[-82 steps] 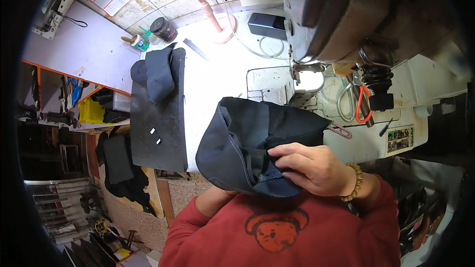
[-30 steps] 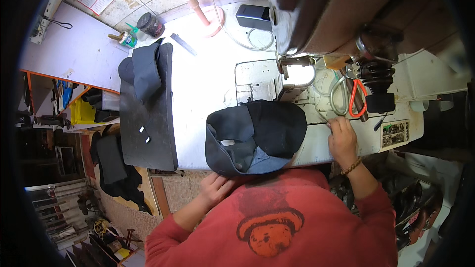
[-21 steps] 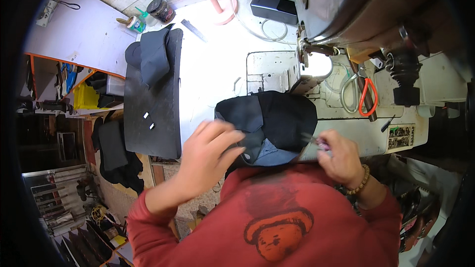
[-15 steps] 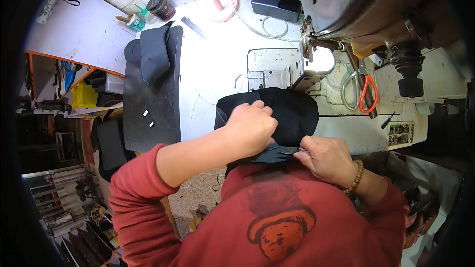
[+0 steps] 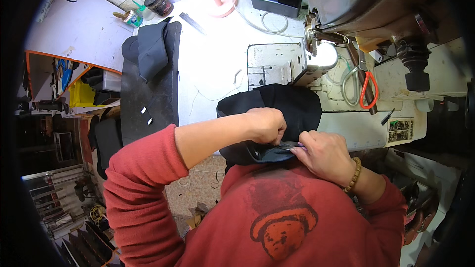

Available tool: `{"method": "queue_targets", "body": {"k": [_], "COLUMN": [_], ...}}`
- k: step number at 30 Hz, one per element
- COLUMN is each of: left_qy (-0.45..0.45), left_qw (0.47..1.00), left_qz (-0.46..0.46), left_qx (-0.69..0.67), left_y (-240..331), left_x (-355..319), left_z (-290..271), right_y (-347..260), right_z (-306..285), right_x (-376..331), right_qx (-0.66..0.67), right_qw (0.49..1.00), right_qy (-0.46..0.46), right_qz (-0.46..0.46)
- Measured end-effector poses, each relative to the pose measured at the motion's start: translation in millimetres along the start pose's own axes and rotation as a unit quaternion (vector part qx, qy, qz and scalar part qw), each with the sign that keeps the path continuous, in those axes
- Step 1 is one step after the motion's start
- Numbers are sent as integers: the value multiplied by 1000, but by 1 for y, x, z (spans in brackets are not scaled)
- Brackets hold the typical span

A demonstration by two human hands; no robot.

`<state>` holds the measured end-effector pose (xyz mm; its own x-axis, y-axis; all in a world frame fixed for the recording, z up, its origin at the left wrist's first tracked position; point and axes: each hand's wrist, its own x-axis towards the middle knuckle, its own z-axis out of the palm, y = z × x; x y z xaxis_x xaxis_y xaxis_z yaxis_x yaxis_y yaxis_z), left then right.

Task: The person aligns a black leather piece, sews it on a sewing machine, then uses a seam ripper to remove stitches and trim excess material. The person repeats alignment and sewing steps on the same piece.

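Observation:
A black fabric piece (image 5: 292,109) lies bunched at the front edge of the table, its near part folded open above my lap. My left hand (image 5: 266,124) is closed over this near part, fingers curled down. They seem to pinch the fabric, though the fingertips are partly hidden. Close beside it, my right hand (image 5: 326,155) grips a small metal tool (image 5: 287,147) with a thin blade and a bit of purple at the fingers. The blade points left into the opened fold, toward my left fingertips.
A sewing machine (image 5: 366,0) stands at the right, with red-handled scissors (image 5: 367,91) beside its bed. On the left, dark fabric pieces (image 5: 151,49) lie on a black board (image 5: 148,99). Behind are a pink stand (image 5: 217,7), a black box (image 5: 276,2) and a dark jar (image 5: 158,4).
My left hand has moved slightly right and down, nearer to the blade, its wrist turning over. The near fold of black fabric now gapes wider. My right hand has barely moved.

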<state>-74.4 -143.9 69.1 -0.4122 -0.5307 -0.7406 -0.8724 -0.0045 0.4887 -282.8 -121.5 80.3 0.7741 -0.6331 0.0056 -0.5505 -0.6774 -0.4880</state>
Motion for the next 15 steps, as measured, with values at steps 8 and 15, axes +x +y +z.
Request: {"method": "queue_targets", "body": {"k": [8, 15], "left_qy": [80, 98], "left_qw": [996, 995], "left_qz": [-5, 25], "left_qx": [29, -22], "left_y": [-8, -13], "left_x": [-8, -10], "left_z": [0, 3], "right_y": [-7, -8], "right_z": [20, 21], "right_x": [13, 12], "right_qx": [-57, -56], "right_qw": [998, 998], "right_qy": [-1, 5], "right_qz": [-28, -26]}}
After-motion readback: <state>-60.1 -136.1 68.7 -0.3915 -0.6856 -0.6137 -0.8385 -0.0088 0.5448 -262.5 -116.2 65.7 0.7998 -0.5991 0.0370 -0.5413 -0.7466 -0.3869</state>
